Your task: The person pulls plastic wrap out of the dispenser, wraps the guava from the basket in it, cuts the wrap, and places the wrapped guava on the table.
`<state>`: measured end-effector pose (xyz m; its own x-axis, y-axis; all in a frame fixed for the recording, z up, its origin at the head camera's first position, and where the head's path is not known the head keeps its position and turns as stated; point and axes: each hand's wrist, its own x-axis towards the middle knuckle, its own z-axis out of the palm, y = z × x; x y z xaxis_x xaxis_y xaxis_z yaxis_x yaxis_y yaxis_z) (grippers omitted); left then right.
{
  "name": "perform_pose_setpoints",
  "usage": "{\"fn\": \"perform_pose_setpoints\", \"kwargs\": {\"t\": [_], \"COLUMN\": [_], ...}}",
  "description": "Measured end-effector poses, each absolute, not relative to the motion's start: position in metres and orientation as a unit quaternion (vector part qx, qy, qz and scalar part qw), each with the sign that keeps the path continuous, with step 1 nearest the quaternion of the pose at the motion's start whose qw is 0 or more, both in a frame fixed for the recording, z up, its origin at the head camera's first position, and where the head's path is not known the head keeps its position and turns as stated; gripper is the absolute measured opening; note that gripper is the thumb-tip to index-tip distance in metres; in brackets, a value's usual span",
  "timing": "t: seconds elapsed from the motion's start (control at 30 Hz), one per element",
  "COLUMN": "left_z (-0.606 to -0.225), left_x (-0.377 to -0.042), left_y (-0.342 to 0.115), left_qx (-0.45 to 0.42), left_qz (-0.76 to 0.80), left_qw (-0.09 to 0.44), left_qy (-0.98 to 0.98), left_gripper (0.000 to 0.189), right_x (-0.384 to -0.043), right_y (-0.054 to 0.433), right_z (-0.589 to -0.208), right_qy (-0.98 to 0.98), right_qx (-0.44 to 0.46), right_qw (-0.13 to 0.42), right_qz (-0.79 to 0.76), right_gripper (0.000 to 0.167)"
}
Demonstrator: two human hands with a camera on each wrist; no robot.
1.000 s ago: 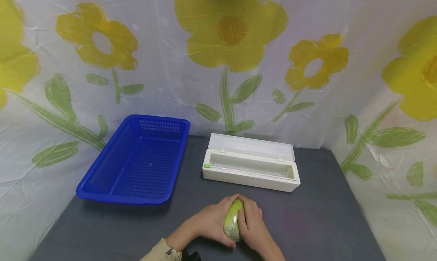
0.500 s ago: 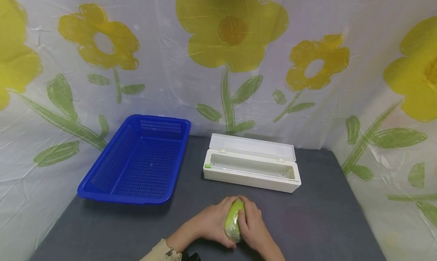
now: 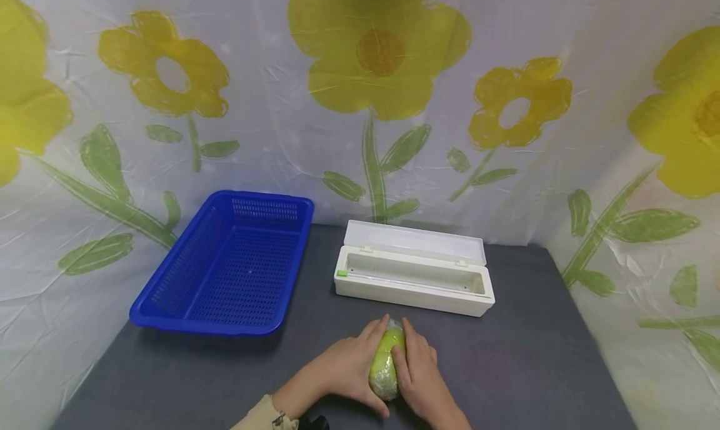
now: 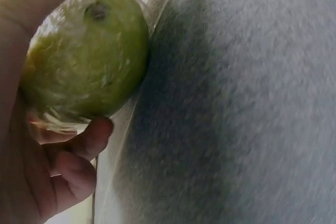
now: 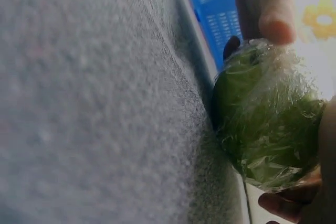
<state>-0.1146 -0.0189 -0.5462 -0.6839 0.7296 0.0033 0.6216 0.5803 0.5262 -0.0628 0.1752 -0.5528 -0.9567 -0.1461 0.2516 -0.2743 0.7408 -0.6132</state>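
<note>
A yellow-green oval fruit (image 3: 387,364), wrapped in wrinkled cling film, lies on the dark grey table between both hands. My left hand (image 3: 354,364) holds its left side, thumb at the near end and fingers along the far end. From the right, my right hand (image 3: 419,377) grips it, with the thumb lying over the top. In the left wrist view a dark round scar shows on one end of the fruit (image 4: 97,51). The right wrist view shows shiny film folds over the fruit (image 5: 268,114), its lower side right at the cloth.
A blue perforated plastic basket (image 3: 281,280) stands at the back left. Behind the hands is a long white box (image 3: 410,295), its lid (image 3: 413,241) raised and a green slider (image 3: 342,273) on its front rail. A flower-printed curtain (image 3: 270,124) closes off the back.
Both hands' fingers have spread slightly apart at the fruit's far end, baring more of its film-covered tip. The basket and white box stay where they were.
</note>
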Motion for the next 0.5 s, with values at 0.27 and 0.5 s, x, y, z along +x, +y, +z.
{"fn": "perform_pose_setpoints", "kwargs": {"t": [0.27,0.5], "left_z": [-0.556,-0.563], "left_x": [-0.122,-0.125], "left_y": [-0.024,-0.018], "left_qx": [0.378,0.374], "left_qz": [0.307,0.363], "left_qw": [0.138,0.16], "left_qy": [0.863,0.838], "left_gripper": [0.154,0.139], "right_x": [-0.057,-0.063], "right_y": [0.176,0.178], "right_z": [-0.565,-0.569], "right_qy": [-0.92,-0.914], "right_qx": [0.124,0.136], "right_qw": [0.083,0.088], "right_qz": [0.361,0.371], "right_gripper": [0.066,0.063]}}
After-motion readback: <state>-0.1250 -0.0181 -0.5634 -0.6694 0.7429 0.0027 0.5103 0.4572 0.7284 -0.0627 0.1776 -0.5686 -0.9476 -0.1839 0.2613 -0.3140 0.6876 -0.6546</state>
